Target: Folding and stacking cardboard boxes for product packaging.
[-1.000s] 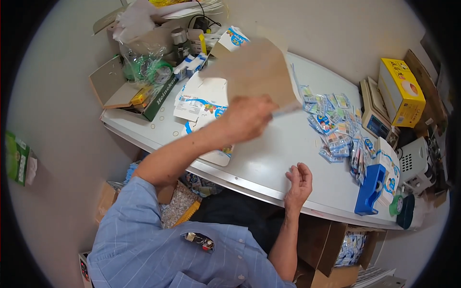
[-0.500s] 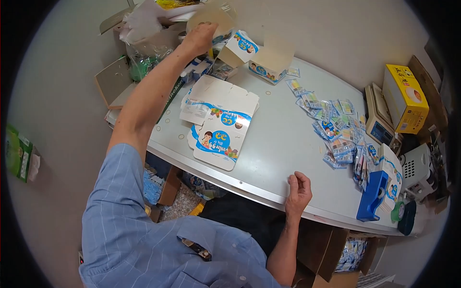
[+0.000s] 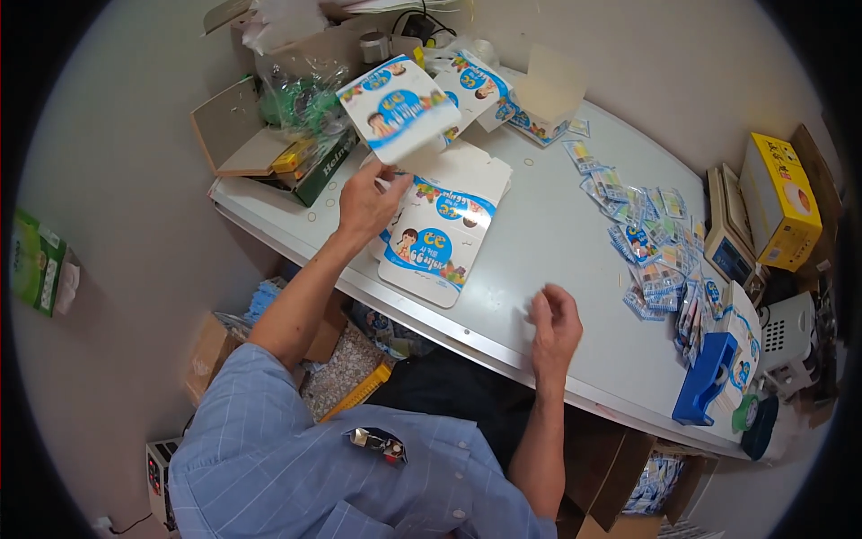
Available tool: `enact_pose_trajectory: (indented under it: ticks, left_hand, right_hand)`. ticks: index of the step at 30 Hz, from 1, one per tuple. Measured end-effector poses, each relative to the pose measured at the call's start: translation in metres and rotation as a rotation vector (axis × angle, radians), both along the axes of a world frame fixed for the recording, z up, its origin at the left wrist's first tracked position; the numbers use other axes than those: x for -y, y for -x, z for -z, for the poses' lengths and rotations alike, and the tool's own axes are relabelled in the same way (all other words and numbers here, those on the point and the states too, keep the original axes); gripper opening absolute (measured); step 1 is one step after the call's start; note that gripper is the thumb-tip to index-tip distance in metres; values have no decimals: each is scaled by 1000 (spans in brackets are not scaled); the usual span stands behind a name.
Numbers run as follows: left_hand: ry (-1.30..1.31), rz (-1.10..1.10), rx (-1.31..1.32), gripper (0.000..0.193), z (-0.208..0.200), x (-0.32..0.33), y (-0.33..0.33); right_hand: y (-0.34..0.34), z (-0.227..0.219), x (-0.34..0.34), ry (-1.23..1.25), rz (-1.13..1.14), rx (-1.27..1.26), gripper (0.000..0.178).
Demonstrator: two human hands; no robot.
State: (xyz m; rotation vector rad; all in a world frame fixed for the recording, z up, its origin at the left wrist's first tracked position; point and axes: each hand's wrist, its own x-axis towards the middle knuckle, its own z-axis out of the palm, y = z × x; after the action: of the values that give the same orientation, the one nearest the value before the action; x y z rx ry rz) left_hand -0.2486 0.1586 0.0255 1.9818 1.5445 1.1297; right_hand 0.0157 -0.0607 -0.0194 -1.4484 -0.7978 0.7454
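My left hand (image 3: 366, 208) is raised over the left part of the table, its fingers closed at the lower edge of a white and blue printed carton (image 3: 395, 106). This carton is tilted and slightly blurred. Below it lies a stack of flattened cartons (image 3: 440, 235) with the same print. My right hand (image 3: 557, 331) hovers at the table's front edge, fingers loosely curled and thumb apart, with nothing in it. Behind the held carton stand another printed carton (image 3: 476, 83) and a carton with its flap up (image 3: 549, 85).
Small sachets (image 3: 660, 242) lie heaped on the right, near a blue tape dispenser (image 3: 705, 382), a scale (image 3: 729, 225) and a yellow box (image 3: 777, 202). A green box (image 3: 323, 169) and plastic bags (image 3: 305, 94) crowd the back left. An open cardboard box (image 3: 620, 472) stands below the table.
My left hand has come back from the far left of the table toward me, bringing the carton over the flat stack. My right hand stays near the front edge, its fingers slightly shifted.
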Motion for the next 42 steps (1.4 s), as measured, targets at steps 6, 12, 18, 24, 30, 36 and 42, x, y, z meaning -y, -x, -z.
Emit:
enact_pose_trajectory:
  ticks: [6, 12, 18, 24, 30, 36, 42]
  left_hand:
    - [135, 12, -156, 44, 19, 2, -6]
    - [-108, -31, -223, 44, 4, -33, -7]
    - [601, 479, 1237, 54, -44, -41, 12]
    - [416, 166, 995, 21, -47, -94, -51]
    - [96, 399, 329, 36, -89, -136, -140]
    - [-271, -59, -27, 57, -80, -166, -139]
    - [101, -171, -265, 57, -27, -109, -15]
  right_hand:
    - [35, -18, -84, 139, -102, 142, 53]
    - [48, -30, -139, 308, -135, 263, 67]
    - [39, 2, -132, 183, -125, 138, 56]
    - [43, 15, -118, -33, -144, 119, 33]
    - [39, 16, -107, -42, -154, 136, 28]
    - [36, 13, -109, -76, -172, -3, 32]
    - [43, 3, -123, 6, -60, -46, 62]
